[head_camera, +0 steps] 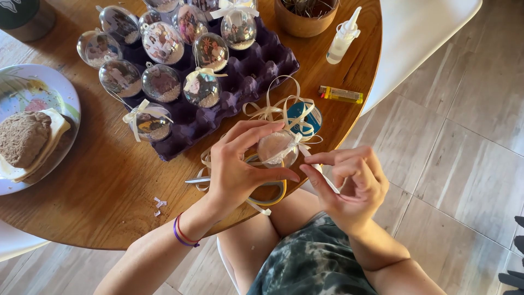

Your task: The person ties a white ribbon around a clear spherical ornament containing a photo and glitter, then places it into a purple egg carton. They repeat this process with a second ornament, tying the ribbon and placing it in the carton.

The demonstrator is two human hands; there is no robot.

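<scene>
My left hand (240,164) holds a clear egg-shaped ornament (275,148) over the near edge of the round wooden table (109,191). My right hand (352,183) pinches the end of a cream ribbon (322,173) that runs from the ornament's top. More loose ribbon (275,106) curls over a blue-topped ribbon spool (303,117) just behind. A purple egg tray (256,68) behind that carries several clear ornaments with pictures inside, some tied with cream bows. Scissors with yellow handles (267,191) lie under my left hand, mostly hidden.
A plate (54,93) with a brown bun on cloth sits at the left. A small glue bottle (344,38) and a yellow lighter (341,94) lie at the right edge. A wooden pot (305,22) stands at the back. Ribbon scraps (159,205) lie near the front. White chair (420,33) at right.
</scene>
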